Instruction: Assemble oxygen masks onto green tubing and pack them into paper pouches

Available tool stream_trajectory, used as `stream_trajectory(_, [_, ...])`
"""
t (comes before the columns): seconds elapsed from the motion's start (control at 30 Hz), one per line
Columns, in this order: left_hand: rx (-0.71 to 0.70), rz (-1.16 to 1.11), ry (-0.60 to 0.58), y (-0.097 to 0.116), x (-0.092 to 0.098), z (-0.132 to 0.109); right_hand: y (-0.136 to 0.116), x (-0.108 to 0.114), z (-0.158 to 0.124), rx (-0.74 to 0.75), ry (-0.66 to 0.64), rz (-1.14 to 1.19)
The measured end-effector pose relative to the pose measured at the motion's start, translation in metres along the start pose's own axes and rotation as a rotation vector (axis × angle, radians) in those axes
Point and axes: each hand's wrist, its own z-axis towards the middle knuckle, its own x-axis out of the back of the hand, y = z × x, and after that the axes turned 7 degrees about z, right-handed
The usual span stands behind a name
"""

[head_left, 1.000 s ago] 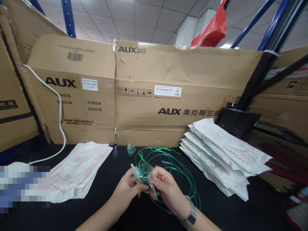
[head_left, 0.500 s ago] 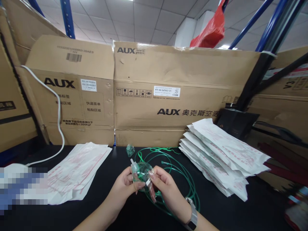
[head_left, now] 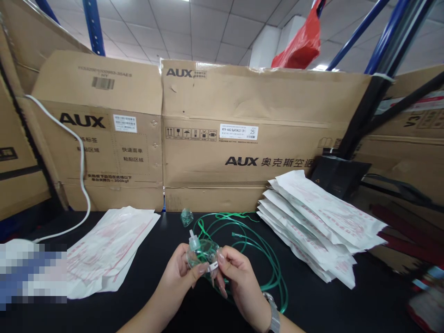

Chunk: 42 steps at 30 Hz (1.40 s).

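Observation:
A clear green oxygen mask [head_left: 205,249] is held low over the black table, its pale connector [head_left: 193,240] pointing up and away on the left. My left hand [head_left: 182,268] grips the mask's left side, thumb along the near edge. With thumb and index finger, my right hand [head_left: 233,268] pinches the right side by a small white strip [head_left: 213,266], probably the nose clip. The other right fingers curl below. Coiled green tubing [head_left: 277,263] lies behind and right of the hands, with a green strap [head_left: 201,227] near the mask.
A small crumpled green clear piece [head_left: 186,217] lies beyond the mask. White printed pouches [head_left: 111,249] lie at left, and a stack of similar pouches [head_left: 312,222] stands at right. Cardboard [head_left: 243,101] walls the back. A white cable [head_left: 85,185] hangs at left.
The mask has tilted, and the white strip shows more plainly between my fingers. My right thumb has moved down onto its edge. The view has shifted slightly.

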Motion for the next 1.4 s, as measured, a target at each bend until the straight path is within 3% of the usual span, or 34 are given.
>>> stream_trajectory(0.3, [-0.051,0.064,0.037,0.006,0.003,0.005,-0.003,-0.006,0.002,0.006,0.057,-0.001])
stream_trajectory(0.63, [0.009,0.037,-0.027,0.002,0.0,0.004,-0.004,-0.005,0.002,0.01,-0.04,-0.03])
stream_trajectory(0.83, [0.101,-0.111,-0.066,0.01,-0.003,0.001,-0.007,-0.002,0.001,-0.033,-0.061,0.02])
stream_trajectory(1.0, [0.202,-0.25,-0.107,0.021,-0.003,-0.002,-0.008,0.0,0.005,-0.097,-0.047,0.233])
stream_trajectory(1.4, [0.256,-0.216,-0.047,0.025,-0.002,-0.003,-0.008,0.001,0.009,-0.157,-0.061,0.214])
